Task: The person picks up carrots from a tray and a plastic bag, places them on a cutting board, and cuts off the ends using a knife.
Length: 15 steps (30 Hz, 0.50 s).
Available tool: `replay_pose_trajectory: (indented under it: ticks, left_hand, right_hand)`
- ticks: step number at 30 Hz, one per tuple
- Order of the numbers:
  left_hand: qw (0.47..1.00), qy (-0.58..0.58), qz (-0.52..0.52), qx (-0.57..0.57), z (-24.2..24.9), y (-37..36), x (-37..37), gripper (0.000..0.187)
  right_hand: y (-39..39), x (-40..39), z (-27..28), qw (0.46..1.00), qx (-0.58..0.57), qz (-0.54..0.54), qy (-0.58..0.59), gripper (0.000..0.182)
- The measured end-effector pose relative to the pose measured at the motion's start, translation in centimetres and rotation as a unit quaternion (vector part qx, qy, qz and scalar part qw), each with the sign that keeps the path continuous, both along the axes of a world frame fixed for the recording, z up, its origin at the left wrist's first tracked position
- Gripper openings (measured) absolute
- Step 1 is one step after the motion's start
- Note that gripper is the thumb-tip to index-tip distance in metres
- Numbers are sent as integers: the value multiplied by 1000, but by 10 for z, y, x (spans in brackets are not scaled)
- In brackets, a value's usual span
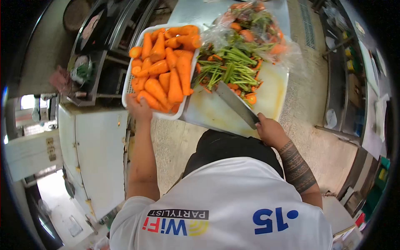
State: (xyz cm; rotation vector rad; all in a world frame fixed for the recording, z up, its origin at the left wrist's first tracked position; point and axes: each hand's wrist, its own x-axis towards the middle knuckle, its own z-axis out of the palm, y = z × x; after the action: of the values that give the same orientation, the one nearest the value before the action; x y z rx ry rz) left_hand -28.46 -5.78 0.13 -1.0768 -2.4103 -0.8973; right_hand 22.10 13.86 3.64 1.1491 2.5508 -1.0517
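- Grip, left hand (140, 107): closed at the near-left corner of the basket (182, 107); finger placement under the rim cannot be told.
- Grip, right hand (270, 130): narrow, wrapped round the handle of the knife (236, 105), near the tabletop's near edge. Blade slants forward-left, its tip at the trimmings (233, 68).
- Carrots (158, 71): piled in the basket, which lies at the left edge of the steel tabletop (192, 11), apparently overhanging it.
- Technique, judged: keep the basket level and its base supported, since one-corner hold lets a full load tip. Keep the blade low, its edge away from the basket arm. For moving scraps, the blunt spine would spare edge and board.
- Materials: basket is white, rigid-looking plastic with perforated walls and rounded corners. Carrots smooth, tapered, blunt at the thick ends. Blade broad, flat, dull grey.
- Trimmings: thin green stalks, tangled, with orange stubs, on the pale, yellow-stained chopping board (266, 109).
- Plastic bag (249, 35): clear, crumpled, holding more orange and green matter, beyond the stalks towards the tabletop's far-right corner.
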Motion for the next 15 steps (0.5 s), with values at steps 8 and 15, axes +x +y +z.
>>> replay_pose_trajectory:
  ticks: [8,15]
  left_hand:
    - [942,-130,-302,64,132,218,128,29]
    - [845,-23,-319,-428,98,441,204,54]
  right_hand:
    - [-6,-7,-1,1000,14,23,-15,24]
    - [-16,-11,4,998,56,16,-8,20]
